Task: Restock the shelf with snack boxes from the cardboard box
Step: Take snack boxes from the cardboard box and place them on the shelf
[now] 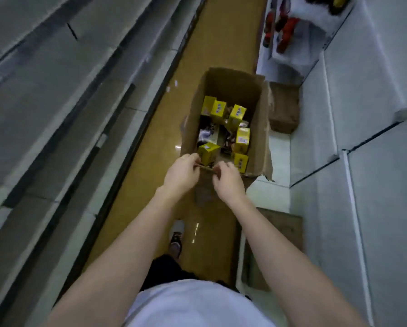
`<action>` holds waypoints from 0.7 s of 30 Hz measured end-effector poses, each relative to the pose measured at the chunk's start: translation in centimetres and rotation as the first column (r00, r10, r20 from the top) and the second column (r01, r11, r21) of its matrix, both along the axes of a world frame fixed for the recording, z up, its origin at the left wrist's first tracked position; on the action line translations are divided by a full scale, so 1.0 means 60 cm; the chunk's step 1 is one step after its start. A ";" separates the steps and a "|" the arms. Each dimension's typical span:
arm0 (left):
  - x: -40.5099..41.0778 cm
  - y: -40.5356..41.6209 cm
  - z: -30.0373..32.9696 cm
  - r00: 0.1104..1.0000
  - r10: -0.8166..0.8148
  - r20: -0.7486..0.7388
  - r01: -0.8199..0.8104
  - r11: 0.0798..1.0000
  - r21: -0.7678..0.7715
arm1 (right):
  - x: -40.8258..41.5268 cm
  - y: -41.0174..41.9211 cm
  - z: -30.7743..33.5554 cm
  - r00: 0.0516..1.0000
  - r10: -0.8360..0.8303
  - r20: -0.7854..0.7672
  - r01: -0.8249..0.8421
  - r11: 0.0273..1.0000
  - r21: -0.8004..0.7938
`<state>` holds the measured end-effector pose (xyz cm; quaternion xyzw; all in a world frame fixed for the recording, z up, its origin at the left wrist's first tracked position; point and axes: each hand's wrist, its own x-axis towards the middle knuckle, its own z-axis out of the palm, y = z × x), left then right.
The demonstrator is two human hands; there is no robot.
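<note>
**Operator:** Which step is in hand?

**Supervisor:** Box handling, ahead of any stocking. The tall open brown cardboard box (pixel 226 119) stands on the tan floor strip (pixel 223 43) of the aisle, at 12 o'clock from the person. Both hands are on its near rim. The left hand (pixel 181 174) has its grip curled over the rim edge at 9 o'clock of the near wall; the right hand (pixel 228 182) has its grip pinching the same edge just beside it, at 3 o'clock. No snack box is held.

**Operator:** What does the next move call for?

**Supervisor:** Judgement only: either shift the box toward the white shelving (pixel 339 138) at 3 o'clock, or release one hand and reach down inside. The boxes lie deep, so the reach must clear the near wall.

**Operator:** Condition of the stock?

**Supervisor:** Several small yellow rectangular snack boxes (pixel 241 139) with blue-and-white labels lie loose at the bottom, tilted at mixed angles, ringed around darker packets that are too blurred to identify. The nearest yellow box (pixel 208 153) sits just beyond the hands. The box is far from full. Its right flap is torn and ragged at 4 o'clock.

**Operator:** Shelf state?

**Supervisor:** The white shelves nearest the box show no yellow boxes; red items (pixel 285 34) sit at 1 o'clock, farther down the aisle.
</note>
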<state>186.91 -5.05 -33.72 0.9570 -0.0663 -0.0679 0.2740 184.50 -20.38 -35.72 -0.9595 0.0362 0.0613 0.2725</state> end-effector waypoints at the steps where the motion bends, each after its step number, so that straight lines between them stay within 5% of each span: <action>1: 0.029 -0.003 -0.001 1.000 -0.013 -0.020 0.012 1.000 -0.014 | 0.020 0.000 -0.002 0.999 -0.030 -0.019 0.031 0.999 0.010; 7: 0.189 -0.020 -0.034 0.991 -0.063 -0.119 0.052 0.994 -0.092 | 0.136 -0.021 -0.025 0.968 -0.230 -0.102 0.232 0.973 0.004; 14: 0.304 -0.049 -0.097 0.961 -0.086 -0.264 0.096 0.995 0.027 | 0.229 -0.070 -0.071 0.921 -0.358 -0.155 0.351 0.934 -0.072; 21: 0.357 -0.096 -0.186 0.904 -0.099 -0.417 0.158 0.981 0.110 | 0.299 -0.132 -0.140 0.897 -0.331 -0.295 0.302 0.943 -0.139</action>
